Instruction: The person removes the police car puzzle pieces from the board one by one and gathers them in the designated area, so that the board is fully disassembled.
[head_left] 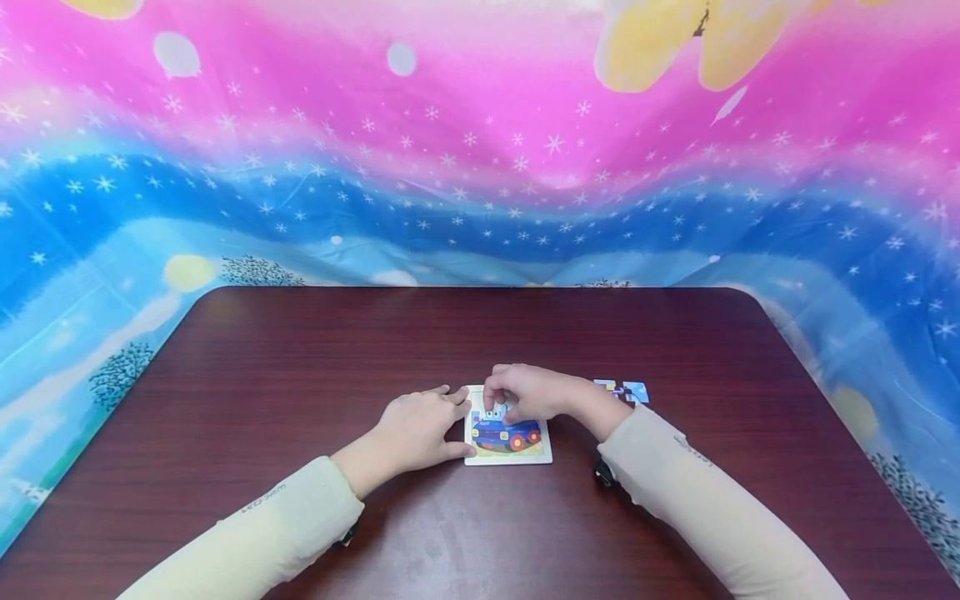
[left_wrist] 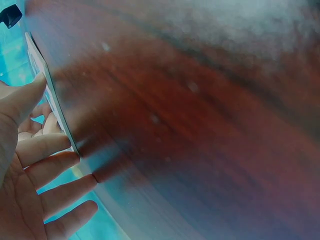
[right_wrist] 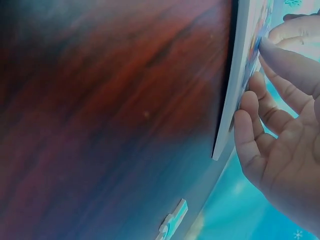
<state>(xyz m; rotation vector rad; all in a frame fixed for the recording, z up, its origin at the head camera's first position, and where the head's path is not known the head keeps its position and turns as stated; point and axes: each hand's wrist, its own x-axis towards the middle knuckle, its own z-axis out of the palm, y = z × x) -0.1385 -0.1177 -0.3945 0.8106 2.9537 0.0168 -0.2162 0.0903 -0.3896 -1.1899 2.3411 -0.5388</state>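
A small white-framed jigsaw puzzle (head_left: 508,460) with a picture of a blue car lies on the table. My left hand (head_left: 420,429) is at its left side, thumb at the lower left edge and fingers reaching to the upper left. In the left wrist view those fingers (left_wrist: 57,192) are spread and fairly straight along the frame. Over the upper part of the picture, my right hand (head_left: 536,392) has bent fingers, its index finger and thumb pinching a puzzle piece (head_left: 492,413) with cartoon eyes. From the right wrist view, the thumb tip meets the picture; the palm hides part of the puzzle.
Several loose puzzle pieces (head_left: 633,392) lie right of the puzzle, partly behind the right wrist. The dark reddish-brown table (head_left: 322,350) has rounded far corners. A pink and blue patterned cloth (head_left: 480,167) hangs behind it and along both sides.
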